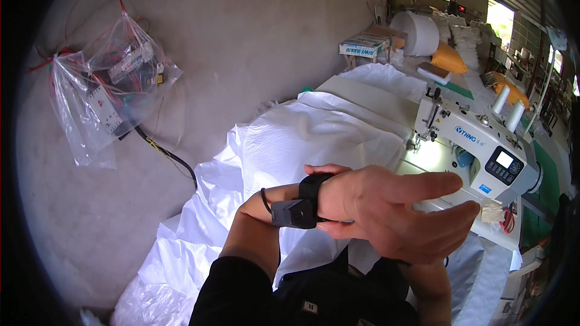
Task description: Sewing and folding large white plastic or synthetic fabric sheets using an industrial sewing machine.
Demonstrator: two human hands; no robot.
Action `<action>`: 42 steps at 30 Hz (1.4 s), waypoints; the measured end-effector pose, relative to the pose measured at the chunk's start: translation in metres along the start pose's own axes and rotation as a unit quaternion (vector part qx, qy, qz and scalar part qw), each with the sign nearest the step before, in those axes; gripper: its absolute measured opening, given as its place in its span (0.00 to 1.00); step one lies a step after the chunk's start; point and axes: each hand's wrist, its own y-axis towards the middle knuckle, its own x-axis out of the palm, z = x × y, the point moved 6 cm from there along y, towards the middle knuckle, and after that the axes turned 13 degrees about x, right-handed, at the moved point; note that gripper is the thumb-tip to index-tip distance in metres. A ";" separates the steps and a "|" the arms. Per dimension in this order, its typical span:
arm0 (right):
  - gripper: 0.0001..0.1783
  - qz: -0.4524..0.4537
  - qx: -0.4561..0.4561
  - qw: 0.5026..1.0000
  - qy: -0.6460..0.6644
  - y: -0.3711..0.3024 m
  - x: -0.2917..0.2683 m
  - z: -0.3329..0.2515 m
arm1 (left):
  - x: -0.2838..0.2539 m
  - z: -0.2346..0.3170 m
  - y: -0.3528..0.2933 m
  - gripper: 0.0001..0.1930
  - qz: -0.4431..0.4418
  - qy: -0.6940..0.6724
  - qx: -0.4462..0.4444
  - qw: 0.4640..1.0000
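My left hand (417, 211) reaches across in front of me, fingers stretched to the right and nothing seen in them. A black strap (310, 195) with a small black camera (294, 213) sits around my left wrist. My right hand (338, 229) is mostly hidden behind the left one; its fingertips show above and below the wrist, next to the strap, and appear closed around it. Under and beyond my arms spreads white sheet material (284, 133), creased and hanging at the left. A white sewing machine (462, 130) stands right of my hands, its lamp lit near the needle.
Two white thread cones (513, 116) stand behind the machine. Clear plastic bags (84, 115) cover electrical parts on the grey wall (254, 30), with a black cable (163, 154) below. Farther back are a cardboard box (365, 43), a large white roll (415, 33) and orange bags (450, 58).
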 end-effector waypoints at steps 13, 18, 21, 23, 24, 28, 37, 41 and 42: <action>0.20 -0.160 0.369 0.889 0.219 -0.086 0.065 0.107 | 0.054 0.000 -0.052 0.14 -0.177 -0.241 -0.052 0.953; 0.18 -0.021 0.525 0.732 0.435 -0.118 0.082 0.144 | 0.124 0.020 -0.180 0.04 -0.464 -0.184 -0.146 0.854; 0.15 -0.042 0.560 0.735 0.379 -0.136 0.083 0.150 | 0.128 0.036 -0.242 0.04 -0.545 -0.123 -0.157 0.814; 0.15 -0.051 0.573 0.726 0.375 -0.145 0.083 0.154 | 0.127 0.043 -0.277 0.05 -0.619 -0.120 -0.194 0.752; 0.15 -0.054 0.568 0.726 0.383 -0.148 0.083 0.155 | 0.127 0.047 -0.285 0.05 -0.627 -0.119 -0.189 0.746; 0.14 -0.049 0.573 0.718 0.392 -0.159 0.084 0.163 | 0.128 0.056 -0.306 0.05 -0.640 -0.138 -0.218 0.724; 0.14 -0.037 0.657 0.647 0.385 -0.218 0.086 0.174 | 0.139 0.084 -0.338 0.08 -0.629 -0.203 -0.294 0.691; 0.14 -0.027 0.689 0.607 0.394 -0.244 0.083 0.175 | 0.143 0.077 -0.332 0.11 -0.617 -0.254 -0.371 0.646; 0.13 -0.023 0.707 0.588 0.392 -0.248 0.082 0.174 | 0.144 0.070 -0.325 0.11 -0.613 -0.247 -0.372 0.652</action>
